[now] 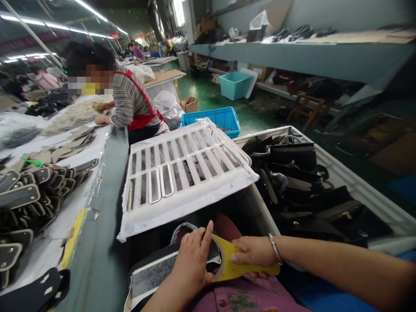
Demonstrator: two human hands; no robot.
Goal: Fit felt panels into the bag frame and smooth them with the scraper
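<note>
My left hand (pixel 192 258) lies flat on a dark piece of material (pixel 159 271) in my lap, fingers together and stretched out. My right hand (pixel 255 251), with a bangle on the wrist, grips a flat yellow template (pixel 230 265) that rests over the dark piece. Both hands are at the bottom centre of the view, almost touching.
A white slotted tray (pixel 182 173) sits tilted just beyond my hands. A white bin (pixel 357 186) of black straps and parts is at right. Rows of black pieces (pixel 29 195) lie on the table at left. A co-worker (pixel 130 102) works further along; a blue crate (pixel 221 119) is behind.
</note>
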